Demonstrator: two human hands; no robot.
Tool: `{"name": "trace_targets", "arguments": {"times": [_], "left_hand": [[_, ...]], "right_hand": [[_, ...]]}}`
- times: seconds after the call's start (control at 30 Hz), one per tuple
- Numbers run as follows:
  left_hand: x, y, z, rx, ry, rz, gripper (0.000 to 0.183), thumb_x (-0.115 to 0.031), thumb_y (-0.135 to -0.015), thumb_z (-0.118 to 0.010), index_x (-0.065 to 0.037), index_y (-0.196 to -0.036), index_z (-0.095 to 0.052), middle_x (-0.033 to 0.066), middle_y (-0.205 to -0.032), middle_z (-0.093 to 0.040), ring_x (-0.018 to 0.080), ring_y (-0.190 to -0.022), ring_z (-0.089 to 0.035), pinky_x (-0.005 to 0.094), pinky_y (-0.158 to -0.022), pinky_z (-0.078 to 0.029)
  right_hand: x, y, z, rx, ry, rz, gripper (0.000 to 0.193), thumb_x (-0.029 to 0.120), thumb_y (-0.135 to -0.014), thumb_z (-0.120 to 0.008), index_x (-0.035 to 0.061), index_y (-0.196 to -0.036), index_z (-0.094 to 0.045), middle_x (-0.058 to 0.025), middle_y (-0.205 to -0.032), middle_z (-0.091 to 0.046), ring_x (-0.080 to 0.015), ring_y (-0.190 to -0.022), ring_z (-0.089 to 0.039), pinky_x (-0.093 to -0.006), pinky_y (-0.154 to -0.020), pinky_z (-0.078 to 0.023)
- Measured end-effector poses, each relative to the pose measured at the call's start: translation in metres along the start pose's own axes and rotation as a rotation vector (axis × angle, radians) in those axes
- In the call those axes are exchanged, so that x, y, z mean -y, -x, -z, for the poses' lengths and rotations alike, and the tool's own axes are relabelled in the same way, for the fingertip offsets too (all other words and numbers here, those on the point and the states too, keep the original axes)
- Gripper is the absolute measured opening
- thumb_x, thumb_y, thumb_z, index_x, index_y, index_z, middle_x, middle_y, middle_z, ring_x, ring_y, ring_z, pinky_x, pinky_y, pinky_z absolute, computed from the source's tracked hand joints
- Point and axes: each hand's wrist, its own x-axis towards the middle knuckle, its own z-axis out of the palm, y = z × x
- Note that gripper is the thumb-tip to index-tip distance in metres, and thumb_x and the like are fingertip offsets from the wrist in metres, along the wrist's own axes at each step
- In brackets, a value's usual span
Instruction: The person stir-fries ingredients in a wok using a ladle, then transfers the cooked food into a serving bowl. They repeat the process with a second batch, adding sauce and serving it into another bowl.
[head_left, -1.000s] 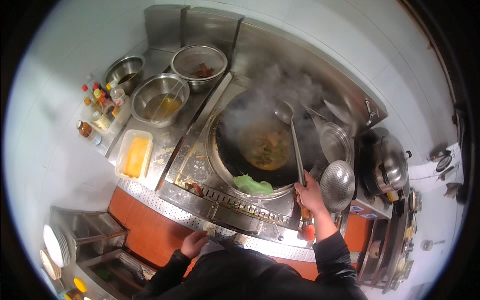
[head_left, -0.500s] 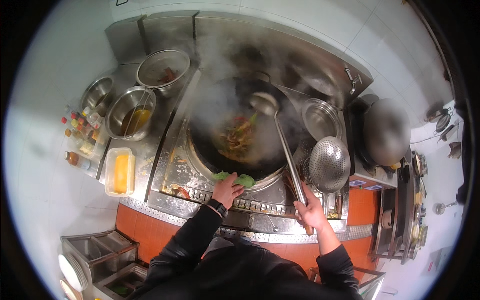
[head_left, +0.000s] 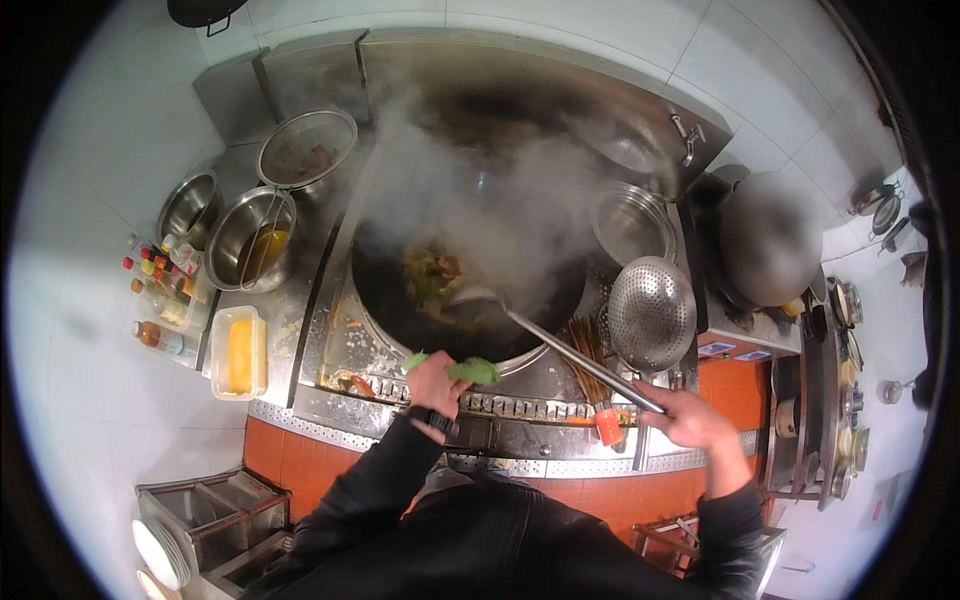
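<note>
Both hands are closed: the left hand (head_left: 436, 377) grips a green cloth (head_left: 470, 370) on the near rim of the round black steaming wok (head_left: 400, 310), the right hand (head_left: 690, 420) the long steel ladle (head_left: 560, 345) dipping into it.

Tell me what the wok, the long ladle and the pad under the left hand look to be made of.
Wok: dark, matte metal, probably seasoned iron or carbon steel, judging by its blackened inside.
Ladle: bare shiny metal, likely stainless steel; its long handle glints silver where the right hand grips it.
Green pad: soft and folded under the left hand at the wok's rim, apparently cloth.
</note>
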Motion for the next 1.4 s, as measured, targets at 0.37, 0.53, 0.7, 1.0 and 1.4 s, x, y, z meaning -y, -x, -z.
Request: {"name": "trace_targets", "arguments": {"times": [0.37,0.53,0.7,1.0,1.4], "left_hand": [[0.034,-0.006,0.042,0.298,-0.126,-0.239,0.004,-0.009,-0.084,-0.056,-0.008,-0.081,-0.054,0.008,-0.083,-0.061,0.028,-0.08,-0.066,0.0439,-0.073,-0.055],[0.054,0.08,0.093,0.218,-0.246,-0.354,0.015,-0.017,-0.083,-0.062,-0.004,-0.077,-0.058,0.0177,-0.082,-0.063,0.032,-0.082,-0.065,0.0419,-0.069,-0.052],[-0.014,0.049,0.032,0.089,-0.204,-0.235,0.012,-0.006,-0.081,-0.058,-0.004,-0.07,-0.054,0.0168,-0.079,-0.061,0.034,-0.085,-0.066,0.0406,-0.069,-0.053],[-0.019,0.067,0.02,0.055,0.132,-0.026,0.009,0.001,-0.082,-0.05,-0.006,-0.077,-0.053,0.0093,-0.08,-0.058,0.0276,-0.077,-0.066,0.0423,-0.071,-0.058],[0.027,0.089,0.091,0.219,-1.442,-1.231,0.02,-0.006,-0.069,-0.068,-0.007,-0.088,-0.063,0.0122,-0.081,-0.062,0.0343,-0.083,-0.064,0.0473,-0.072,-0.048]], "right_hand": [[0.025,-0.053,-0.018,-0.188,0.243,0.106,0.059,0.023,-0.089,-0.065,0.0183,-0.144,-0.046,-0.0238,-0.095,-0.067,-0.0411,-0.09,-0.064,-0.0464,-0.08,-0.051],[0.008,-0.032,-0.032,-0.421,0.267,0.219,0.059,0.023,-0.088,-0.065,0.0202,-0.144,-0.047,-0.019,-0.089,-0.068,-0.0393,-0.082,-0.067,-0.0468,-0.077,-0.054],[0.003,-0.025,-0.015,-0.322,0.17,0.282,0.058,0.023,-0.087,-0.066,0.0185,-0.143,-0.049,-0.0185,-0.106,-0.068,-0.0411,-0.089,-0.065,-0.0456,-0.084,-0.052],[0.025,0.012,0.039,0.068,0.089,0.119,0.057,0.022,-0.087,-0.069,0.0155,-0.141,-0.052,-0.0193,-0.096,-0.07,-0.0318,-0.084,-0.069,-0.0377,-0.08,-0.051],[-0.004,-0.026,-0.032,-0.434,0.243,0.193,0.057,0.019,-0.085,-0.069,0.0201,-0.14,-0.052,-0.0175,-0.09,-0.069,-0.0379,-0.079,-0.067,-0.0453,-0.072,-0.055]]}}
